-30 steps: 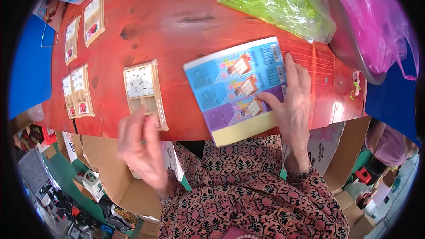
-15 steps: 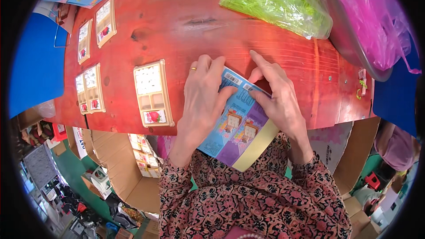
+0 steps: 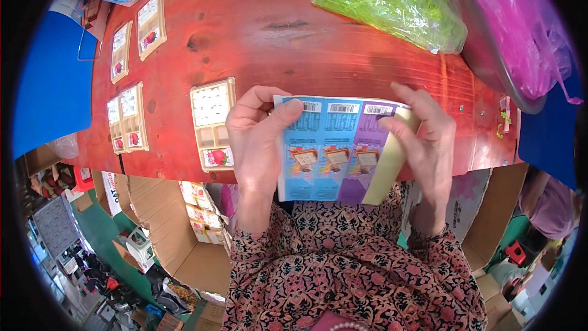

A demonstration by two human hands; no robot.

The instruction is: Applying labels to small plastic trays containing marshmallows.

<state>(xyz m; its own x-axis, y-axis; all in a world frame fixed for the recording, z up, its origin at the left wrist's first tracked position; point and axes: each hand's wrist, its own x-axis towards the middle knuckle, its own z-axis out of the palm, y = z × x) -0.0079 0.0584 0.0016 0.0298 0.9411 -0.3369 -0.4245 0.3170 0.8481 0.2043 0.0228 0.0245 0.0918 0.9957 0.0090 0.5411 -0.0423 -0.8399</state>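
Upright in front of me are fanned printed cards (image 3: 324, 147), with two blue strips, a purple one and a pale yellow one at the right. Barcodes run along their top. My left hand (image 3: 260, 122) grips the left edge, thumb on the front and fingers behind. At the upper right edge my right hand (image 3: 429, 135) pinches them, its thumb on the purple and yellow strips. Just left of my left hand, on the table, lies a cream plastic tray (image 3: 215, 135) with white pieces and a strawberry picture card.
More such trays (image 3: 127, 122) lie on the red wooden table (image 3: 257, 43) at the left. Far right are a clear bag of green shreds (image 3: 398, 9), a grey basin (image 3: 490, 55) and a pink plastic bag (image 3: 520, 30). Below the table edge stands an open cardboard box (image 3: 159, 220).
The cards have been turned from slanted to nearly upright and spread, so that more strips show. My left hand has moved left to their edge, and my right hand has moved right.
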